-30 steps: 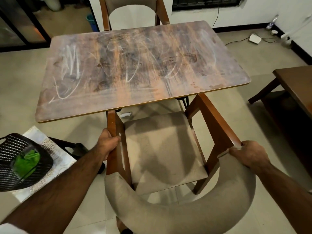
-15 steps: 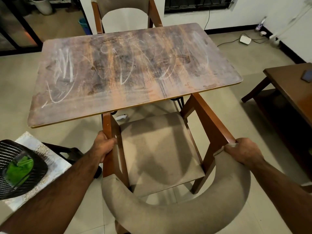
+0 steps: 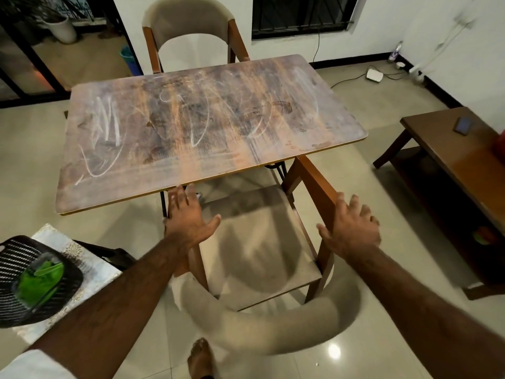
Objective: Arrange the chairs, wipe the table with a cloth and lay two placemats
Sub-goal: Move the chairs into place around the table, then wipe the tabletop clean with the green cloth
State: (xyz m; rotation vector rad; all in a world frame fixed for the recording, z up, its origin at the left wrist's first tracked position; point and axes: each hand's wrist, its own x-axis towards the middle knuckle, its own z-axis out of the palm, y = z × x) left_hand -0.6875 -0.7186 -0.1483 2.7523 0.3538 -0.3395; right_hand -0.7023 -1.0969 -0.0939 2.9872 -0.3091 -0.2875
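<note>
My left hand and right hand are spread over the near chair, half under the worktop. Ungripped, I judge it could skew against the edge.

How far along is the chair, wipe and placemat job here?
Done: far beige-padded wooden chair tucked at the worn wooden table. In hand: near beige-padded wooden chair, left hand and right hand open at its arms. Left: white scribbles unwiped, no placemats laid.

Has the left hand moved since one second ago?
Yes. The left hand went forward: its fingertips now reach the near edge of the table, whereas earlier it gripped the chair short of that edge.
</note>
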